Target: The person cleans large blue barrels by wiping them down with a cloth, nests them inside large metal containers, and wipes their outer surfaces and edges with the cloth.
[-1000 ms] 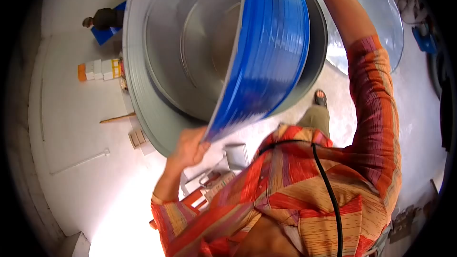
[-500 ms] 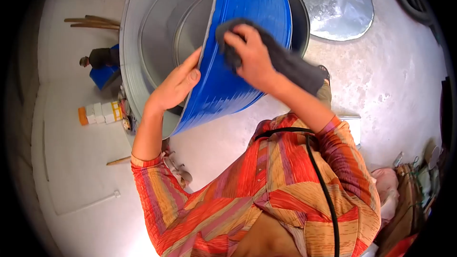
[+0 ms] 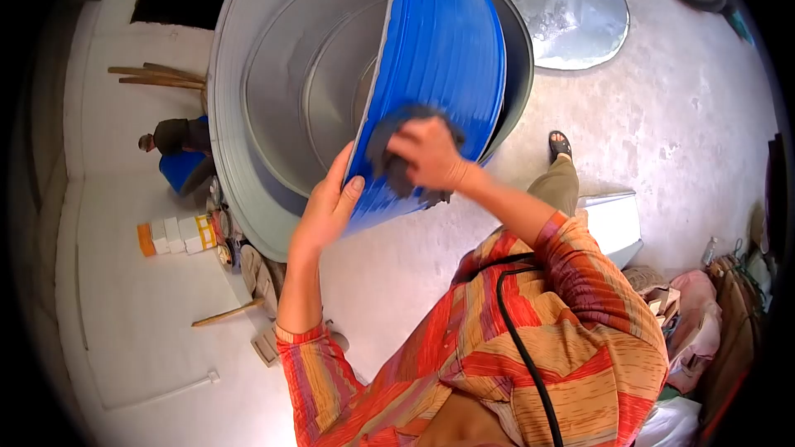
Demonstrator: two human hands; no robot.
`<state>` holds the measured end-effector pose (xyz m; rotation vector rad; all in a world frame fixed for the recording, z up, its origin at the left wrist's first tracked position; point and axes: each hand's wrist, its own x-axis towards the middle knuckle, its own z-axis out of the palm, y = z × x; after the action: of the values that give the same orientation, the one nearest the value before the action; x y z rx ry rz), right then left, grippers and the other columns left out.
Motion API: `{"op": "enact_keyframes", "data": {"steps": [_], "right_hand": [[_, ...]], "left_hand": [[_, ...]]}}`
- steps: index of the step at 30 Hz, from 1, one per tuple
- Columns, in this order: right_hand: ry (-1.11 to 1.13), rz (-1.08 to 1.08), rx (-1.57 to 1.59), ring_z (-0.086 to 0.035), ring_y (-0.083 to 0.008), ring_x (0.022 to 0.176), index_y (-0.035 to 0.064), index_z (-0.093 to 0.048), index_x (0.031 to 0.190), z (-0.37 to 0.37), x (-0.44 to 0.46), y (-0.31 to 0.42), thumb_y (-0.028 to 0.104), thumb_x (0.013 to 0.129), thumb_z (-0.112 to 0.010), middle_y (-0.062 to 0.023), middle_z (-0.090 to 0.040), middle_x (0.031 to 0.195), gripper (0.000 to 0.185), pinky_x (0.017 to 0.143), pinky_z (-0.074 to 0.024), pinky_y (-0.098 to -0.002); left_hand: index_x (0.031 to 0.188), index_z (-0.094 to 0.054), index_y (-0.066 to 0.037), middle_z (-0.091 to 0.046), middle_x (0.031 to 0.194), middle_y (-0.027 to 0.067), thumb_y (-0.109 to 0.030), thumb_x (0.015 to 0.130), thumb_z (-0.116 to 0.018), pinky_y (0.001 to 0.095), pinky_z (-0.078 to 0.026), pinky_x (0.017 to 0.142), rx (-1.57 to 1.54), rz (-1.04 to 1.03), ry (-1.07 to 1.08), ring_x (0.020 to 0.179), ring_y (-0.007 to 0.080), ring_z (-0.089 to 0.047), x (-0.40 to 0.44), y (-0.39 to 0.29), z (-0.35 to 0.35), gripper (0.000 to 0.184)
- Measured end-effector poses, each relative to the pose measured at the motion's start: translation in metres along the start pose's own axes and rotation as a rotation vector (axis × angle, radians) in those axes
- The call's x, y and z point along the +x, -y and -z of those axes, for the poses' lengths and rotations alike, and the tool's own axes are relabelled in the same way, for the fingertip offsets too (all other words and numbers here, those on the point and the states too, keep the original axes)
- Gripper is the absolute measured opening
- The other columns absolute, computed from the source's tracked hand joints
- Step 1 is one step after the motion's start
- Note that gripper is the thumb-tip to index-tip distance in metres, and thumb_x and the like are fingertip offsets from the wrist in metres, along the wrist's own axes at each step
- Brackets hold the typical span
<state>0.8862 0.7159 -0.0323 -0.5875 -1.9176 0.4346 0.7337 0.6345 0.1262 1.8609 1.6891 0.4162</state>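
1. Another person (image 3: 172, 136) and a stack of white boxes (image 3: 172, 236) were left of the grey tub, past its edge.
2. The grey tub (image 3: 228, 108) was wide, ringed inside, with its mouth open to view. It looked bulky and rigid.
3. The left hand (image 3: 323, 209) was over the grey tub's lower edge, its grip closed on the blue tub's rim: fingers along the edge, thumb on the outer face. That rim looked the surest place to hold, though its thin edge could have pressed into the palm.
4. The blue tub (image 3: 451, 41) stood tilted in the mouth of the grey tub, toward its right side. The curved wall looked stiff, probably light for its size yet awkward to steady. Its glossy face seemed likely to be slippery, offering little to grasp away from the rim.
5. The right hand (image 3: 426, 153), in front of the grey tub's lower right part, gripped a dark cloth (image 3: 385, 149), bunched against the blue face. The cloth looked soft, light and easy to gather.
6. A shiny sheet (image 3: 575, 8) lay on the floor right of the grey tub.
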Motion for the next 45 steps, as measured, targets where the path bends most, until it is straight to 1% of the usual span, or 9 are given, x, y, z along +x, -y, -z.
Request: {"op": "enact_keyframes", "data": {"steps": [5, 13, 23, 26, 27, 29, 37, 42, 45], "right_hand": [[-0.819, -0.091, 0.104, -0.051, -0.0351, 0.104, 0.0034, -0.059, 0.107, 0.041, 0.098, -0.120, 0.007, 0.080, -0.055, -0.0153, -0.058, 0.106, 0.028, 0.089, -0.0416, -0.0398], [-0.783, -0.153, -0.378, -0.050, -0.0398, 0.092, -0.0014, -0.054, 0.107, 0.002, 0.053, -0.156, 0.004, 0.078, -0.053, -0.0209, -0.052, 0.099, 0.029, 0.085, -0.0390, -0.0481], [0.265, -0.143, 0.057, -0.058, -0.0349, 0.089, 0.0264, -0.053, 0.118, -0.001, -0.012, -0.092, 0.025, 0.069, -0.064, -0.0138, -0.056, 0.096, 0.050, 0.073, -0.0499, -0.0454], [-0.529, -0.108, 0.181, -0.046, -0.0419, 0.114, 0.0056, -0.048, 0.125, 0.015, 0.033, -0.195, 0.026, 0.078, -0.058, -0.0221, -0.049, 0.122, 0.052, 0.096, -0.0373, -0.0456], [-0.368, -0.233, -0.313, -0.042, -0.0370, 0.121, 0.0022, -0.049, 0.125, 0.010, 0.038, -0.231, 0.021, 0.084, -0.055, -0.0238, -0.047, 0.127, 0.046, 0.100, -0.0335, -0.0383], [-0.691, -0.863, 1.077, -0.052, -0.0294, 0.109, 0.0045, -0.052, 0.120, -0.008, 0.049, -0.334, 0.020, 0.089, -0.051, -0.0176, -0.054, 0.117, 0.035, 0.092, -0.0392, -0.0374], [-0.717, -1.141, 0.876, -0.055, -0.0157, 0.090, 0.0071, -0.055, 0.110, -0.014, 0.005, -0.328, 0.024, 0.090, -0.052, -0.0037, -0.059, 0.099, 0.026, 0.080, -0.0440, -0.0304], [-0.682, -2.105, 1.385, -0.051, -0.0182, 0.057, 0.0182, -0.054, 0.077, 0.004, -0.016, -0.219, 0.045, 0.088, -0.050, 0.0001, -0.053, 0.065, 0.029, 0.049, -0.0419, -0.0341], [-0.410, -2.375, 1.773, -0.056, -0.0293, 0.105, 0.0071, -0.055, 0.116, 0.021, 0.012, -0.203, 0.056, 0.089, -0.038, -0.0129, -0.057, 0.118, 0.058, 0.088, -0.0462, -0.0488]], "left_hand": [[0.139, -0.032, -0.004, -0.057, 0.119, 0.0149, -0.036, 0.095, -0.049, 0.0311, -0.038, 0.094, -0.007, 0.044, -0.025, 0.110, 0.0217, -0.053, 0.002, -0.005, -0.002, 0.057], [0.136, -0.037, -0.002, -0.057, 0.120, 0.0141, -0.021, 0.095, -0.047, 0.0313, -0.037, 0.096, -0.054, 0.037, -0.023, 0.113, 0.0204, -0.051, 0.006, -0.011, -0.007, 0.046], [0.132, -0.041, 0.004, -0.053, 0.123, 0.0096, -0.005, 0.092, -0.044, 0.0290, -0.034, 0.098, -0.098, 0.300, -0.074, 0.113, 0.0164, -0.047, 0.002, -0.021, -0.002, 0.041], [0.124, -0.050, 0.002, -0.061, 0.109, 0.0070, -0.013, 0.093, -0.050, 0.0267, -0.041, 0.088, -0.143, 0.317, -0.187, 0.099, 0.0140, -0.054, 0.002, -0.013, -0.005, 0.035], [0.124, -0.050, 0.002, -0.061, 0.109, 0.0070, -0.013, 0.093, -0.050, 0.0267, -0.041, 0.088, -0.154, 0.344, -0.200, 0.099, 0.0140, -0.054, 0.002, -0.015, -0.004, 0.035], [0.121, -0.054, 0.001, -0.062, 0.106, 0.0073, -0.016, 0.093, -0.052, 0.0270, -0.042, 0.086, -0.174, 0.464, -0.174, 0.095, 0.0140, -0.055, 0.005, -0.025, -0.003, 0.032], [0.107, -0.061, 0.000, -0.047, 0.062, 0.0011, -0.026, 0.092, -0.054, 0.0293, -0.039, 0.052, 0.094, 0.584, -0.294, 0.056, 0.0114, -0.046, 0.036, -0.056, -0.026, 0.031], [0.108, -0.063, -0.001, -0.064, 0.100, 0.0202, -0.021, 0.091, -0.053, 0.0377, -0.040, 0.091, 0.120, 0.765, -0.255, 0.097, 0.0290, -0.059, 0.053, -0.071, -0.021, 0.028], [0.105, -0.063, 0.001, -0.065, 0.088, 0.0173, -0.024, 0.089, -0.056, 0.0365, -0.045, 0.080, 0.126, 0.648, -0.310, 0.083, 0.0273, -0.061, 0.068, -0.074, -0.016, 0.030]]}}
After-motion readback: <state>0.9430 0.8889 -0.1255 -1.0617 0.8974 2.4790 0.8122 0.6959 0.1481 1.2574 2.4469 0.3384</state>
